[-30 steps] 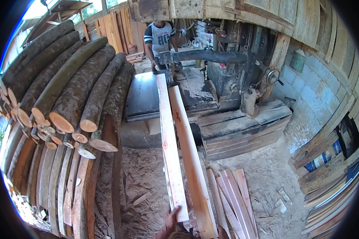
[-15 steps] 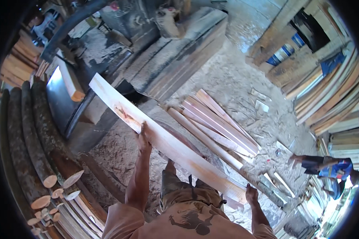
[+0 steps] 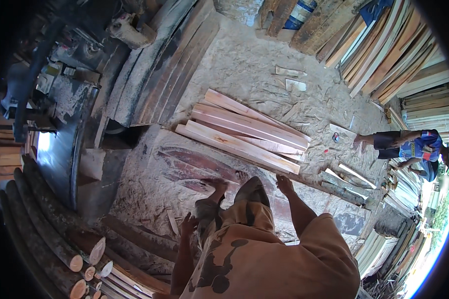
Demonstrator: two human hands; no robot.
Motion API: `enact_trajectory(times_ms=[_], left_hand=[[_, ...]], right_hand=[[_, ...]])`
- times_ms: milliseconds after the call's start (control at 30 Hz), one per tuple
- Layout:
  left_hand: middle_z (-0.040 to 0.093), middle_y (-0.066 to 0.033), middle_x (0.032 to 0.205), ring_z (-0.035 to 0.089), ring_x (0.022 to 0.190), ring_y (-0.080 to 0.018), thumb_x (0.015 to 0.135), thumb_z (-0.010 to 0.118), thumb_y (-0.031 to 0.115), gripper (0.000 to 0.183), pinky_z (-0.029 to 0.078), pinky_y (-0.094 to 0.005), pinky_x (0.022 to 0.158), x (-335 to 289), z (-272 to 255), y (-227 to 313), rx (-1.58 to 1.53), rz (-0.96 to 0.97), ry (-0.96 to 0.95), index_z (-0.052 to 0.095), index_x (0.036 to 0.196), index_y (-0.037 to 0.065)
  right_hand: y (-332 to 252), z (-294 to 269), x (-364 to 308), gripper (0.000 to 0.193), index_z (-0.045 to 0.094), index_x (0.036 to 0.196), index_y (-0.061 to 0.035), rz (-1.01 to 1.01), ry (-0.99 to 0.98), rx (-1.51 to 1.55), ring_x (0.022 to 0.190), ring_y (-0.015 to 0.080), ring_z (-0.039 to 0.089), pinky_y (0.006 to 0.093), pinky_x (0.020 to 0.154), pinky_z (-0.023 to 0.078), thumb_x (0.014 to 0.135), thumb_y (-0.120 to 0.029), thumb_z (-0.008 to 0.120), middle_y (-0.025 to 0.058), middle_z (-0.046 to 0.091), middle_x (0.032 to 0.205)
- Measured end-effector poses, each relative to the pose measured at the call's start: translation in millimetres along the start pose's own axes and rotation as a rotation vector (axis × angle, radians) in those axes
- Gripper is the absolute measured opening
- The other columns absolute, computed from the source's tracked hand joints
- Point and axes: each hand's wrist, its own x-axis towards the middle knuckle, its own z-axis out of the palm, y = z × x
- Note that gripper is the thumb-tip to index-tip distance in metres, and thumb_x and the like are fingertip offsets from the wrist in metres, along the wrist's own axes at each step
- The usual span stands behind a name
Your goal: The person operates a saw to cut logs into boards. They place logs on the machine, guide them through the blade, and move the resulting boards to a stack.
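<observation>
A long sawn board (image 3: 242, 147) lies on the near side of a small stack of pale boards (image 3: 249, 124) on the dusty ground ahead of me. My right hand (image 3: 285, 185) is just short of that board's right end, fingers stretched and nothing visible in them. Beside my left knee, my left hand (image 3: 188, 225) hangs low with its fingers apart, also holding nothing that I can see.
Round logs (image 3: 50, 224) are piled at the left, beside a metal machine table (image 3: 60, 144). A heavy timber beam (image 3: 169, 65) stands beyond. Planks (image 3: 384, 50) lean at the far right. Another person (image 3: 414, 149) is at the right, near scattered offcuts (image 3: 356, 175).
The board that both hands held has been let go and now lies with the stack. My hands have come apart, the left one dropping beside my leg. The view has turned to the right.
</observation>
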Motion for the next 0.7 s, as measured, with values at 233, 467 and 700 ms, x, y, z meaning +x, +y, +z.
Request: enact_trajectory(times_ms=[233, 467, 700], left_hand=[[0.062, -0.0061, 0.100, 0.061, 0.083, -0.0200, 0.091, 0.050, 0.033, 0.050, 0.046, -0.0346, 0.069, -30, -90, -37, -0.229, -0.012, 0.265, 0.034, 0.136, 0.019], [0.064, -0.0100, 0.099, 0.062, 0.079, -0.0184, 0.087, 0.056, 0.034, 0.051, 0.046, -0.0320, 0.060, 5, -145, 19, -0.468, 0.211, 0.393, 0.044, 0.129, 0.007], [0.063, -0.0095, 0.106, 0.059, 0.090, -0.0185, 0.085, 0.059, 0.038, 0.057, 0.045, -0.0302, 0.065, 48, -207, 113, -0.658, 0.255, 0.328, 0.042, 0.132, 0.010]], right_hand=[[-214, 143, -1, 0.044, 0.062, 0.100, -0.0050, -0.419, -0.322, -0.076, 0.085, 0.0277, 0.063, 0.0371, 0.076, 0.047, 0.085, -0.044, 0.048, 0.0157, 0.065, 0.088], [-348, 232, 22, 0.030, 0.056, 0.108, -0.0033, -0.641, -0.491, -0.265, 0.067, 0.0154, 0.064, 0.0251, 0.051, 0.048, 0.090, -0.026, 0.049, 0.0074, 0.064, 0.084], [-510, 318, 3, 0.037, 0.061, 0.105, -0.0060, -0.891, -0.616, -0.767, 0.085, 0.0196, 0.064, 0.0316, 0.071, 0.050, 0.085, -0.035, 0.052, 0.0105, 0.066, 0.094]])
